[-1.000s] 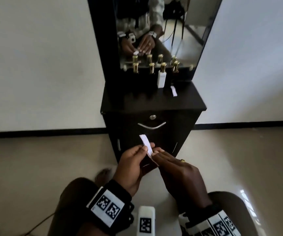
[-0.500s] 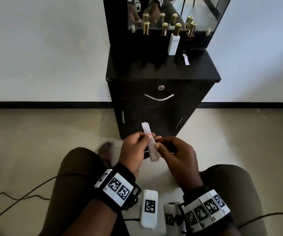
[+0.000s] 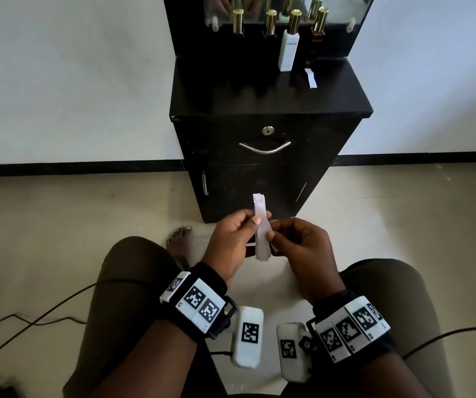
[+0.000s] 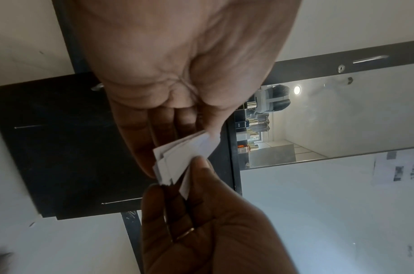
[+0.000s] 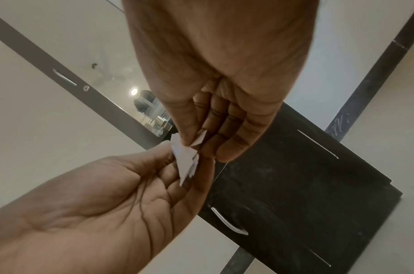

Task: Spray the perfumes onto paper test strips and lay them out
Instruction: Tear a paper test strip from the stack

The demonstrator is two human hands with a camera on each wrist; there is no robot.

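A small stack of white paper test strips [image 3: 261, 231] stands upright between my two hands, low in front of the black cabinet. My left hand [image 3: 238, 235] pinches the stack [image 4: 178, 157] with thumb and fingers. My right hand [image 3: 297, 242] pinches the stack's right edge [image 5: 186, 159] between thumb and forefinger. On the cabinet top [image 3: 231, 93] stand several gold-capped perfume bottles [image 3: 269, 23], among them a white bottle [image 3: 288, 50]. One loose strip [image 3: 311, 78] lies flat in front of the rightmost bottle [image 3: 318, 24].
A mirror [image 3: 340, 12] rises behind the bottles. The cabinet has a drawer with a curved metal handle [image 3: 264, 147] and a lock. My knees frame the pale floor [image 3: 30, 225]; a bare foot [image 3: 179, 239] and cables [image 3: 30, 320] lie at the left.
The head view has tilted down, so the cabinet sits higher in the frame. The strips have turned more upright, and my right hand's grip has moved up to the stack's right edge.
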